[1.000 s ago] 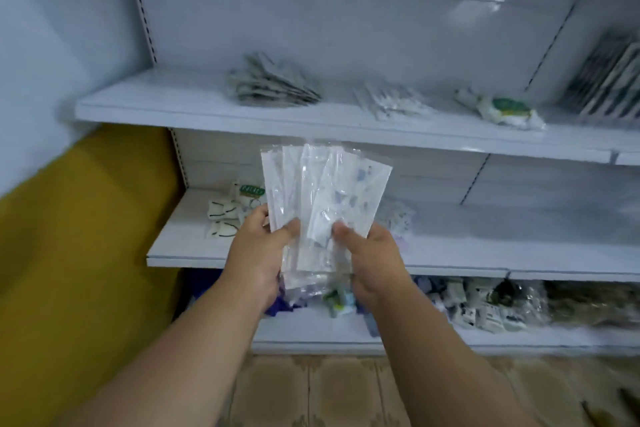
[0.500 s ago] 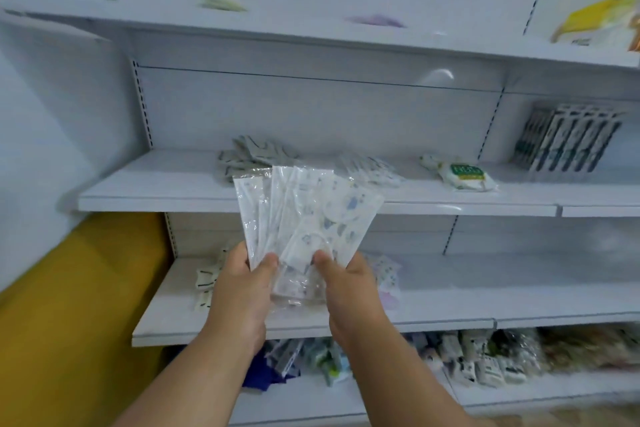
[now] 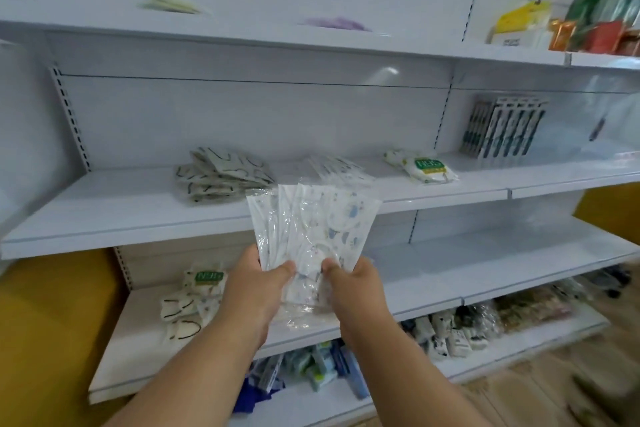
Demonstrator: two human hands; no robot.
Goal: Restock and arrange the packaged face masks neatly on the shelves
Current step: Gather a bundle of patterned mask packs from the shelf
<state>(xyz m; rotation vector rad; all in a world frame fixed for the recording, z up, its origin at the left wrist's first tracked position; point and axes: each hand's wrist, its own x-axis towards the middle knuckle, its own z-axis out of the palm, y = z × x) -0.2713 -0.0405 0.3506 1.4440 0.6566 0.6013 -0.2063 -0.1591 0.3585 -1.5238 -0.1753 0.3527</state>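
Observation:
A fan of several clear-wrapped white face masks with blue prints (image 3: 311, 225) stands upright in front of the middle shelf (image 3: 114, 215). My left hand (image 3: 256, 282) grips the fan's lower left, thumb on the front. My right hand (image 3: 353, 282) pinches its lower right the same way. Behind the fan, a small pile of similar printed mask packs (image 3: 341, 168) lies on the middle shelf. A stack of white masks with black ear loops (image 3: 221, 173) lies to its left.
A green-labelled mask pack (image 3: 422, 168) and upright dark boxes (image 3: 504, 126) sit on the middle shelf's right. The lower shelf (image 3: 485, 263) holds more mask packs (image 3: 190, 302) at its left. Mixed small goods (image 3: 450, 333) fill the bottom shelf. Yellow wall (image 3: 45, 322) flanks the left.
My view has tilted up and swung right, so the top shelf and its goods show. Both hands keep the same hold on the fanned packs, which now sit closer together before the middle shelf.

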